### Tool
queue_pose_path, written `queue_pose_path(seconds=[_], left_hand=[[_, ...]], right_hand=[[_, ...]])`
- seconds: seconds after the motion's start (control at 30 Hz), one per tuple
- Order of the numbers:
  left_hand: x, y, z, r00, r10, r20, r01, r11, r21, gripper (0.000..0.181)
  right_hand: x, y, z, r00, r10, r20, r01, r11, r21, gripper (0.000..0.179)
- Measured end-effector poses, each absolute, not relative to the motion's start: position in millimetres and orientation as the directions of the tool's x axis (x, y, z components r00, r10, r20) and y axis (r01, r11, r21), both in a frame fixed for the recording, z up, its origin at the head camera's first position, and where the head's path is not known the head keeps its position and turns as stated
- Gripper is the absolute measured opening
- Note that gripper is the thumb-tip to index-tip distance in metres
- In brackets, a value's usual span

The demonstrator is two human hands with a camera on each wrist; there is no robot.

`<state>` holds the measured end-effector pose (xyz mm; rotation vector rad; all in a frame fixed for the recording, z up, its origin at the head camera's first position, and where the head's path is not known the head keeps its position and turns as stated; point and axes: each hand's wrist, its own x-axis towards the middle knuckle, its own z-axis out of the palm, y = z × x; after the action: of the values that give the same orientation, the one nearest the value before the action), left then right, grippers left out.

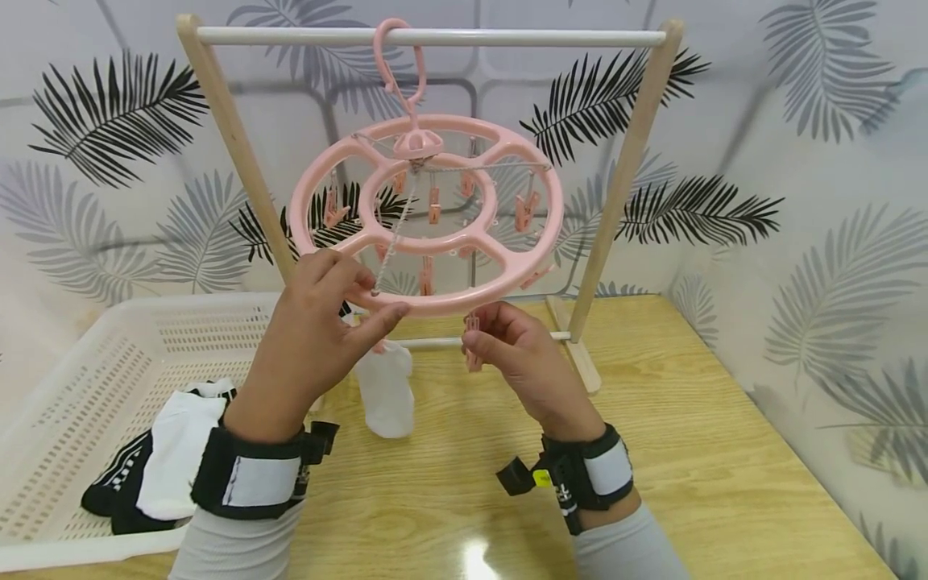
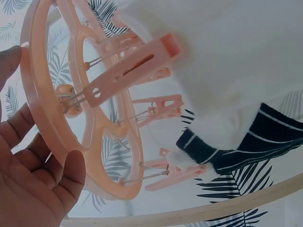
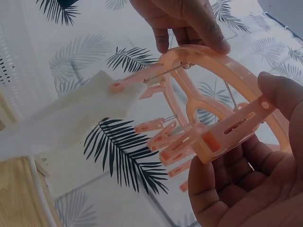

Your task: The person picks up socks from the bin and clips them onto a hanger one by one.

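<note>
A pink oval sock hanger with several dangling clothespins hangs by its hook from a white bar. My left hand grips the hanger's near rim, thumb in front. To the right, below the rim, my right hand pinches one pink clothespin between thumb and fingers; no cloth shows in its jaws. A white sock hangs from a clothespin beside my left hand, partly hidden by it in the head view. In the left wrist view, dark striped fabric shows beside the white sock.
At left stands a white perforated basket holding black and white socks. The wooden rack with its white top bar stands on the wood-grain table. Leaf-patterned wall covering lies behind.
</note>
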<state>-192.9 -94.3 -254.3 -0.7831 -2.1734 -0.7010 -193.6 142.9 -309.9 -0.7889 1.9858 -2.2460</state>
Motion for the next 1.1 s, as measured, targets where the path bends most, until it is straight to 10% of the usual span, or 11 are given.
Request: queue_pose_path(seconds=[1.1], left_hand=[[-186,-105,-268,-0.589,0.12,0.799,0.675,0.617,0.405,0.035]], right_hand=[[-188,126,-315,-0.861,-0.281,0.423,-0.39,-0.166,-0.906,0.016]])
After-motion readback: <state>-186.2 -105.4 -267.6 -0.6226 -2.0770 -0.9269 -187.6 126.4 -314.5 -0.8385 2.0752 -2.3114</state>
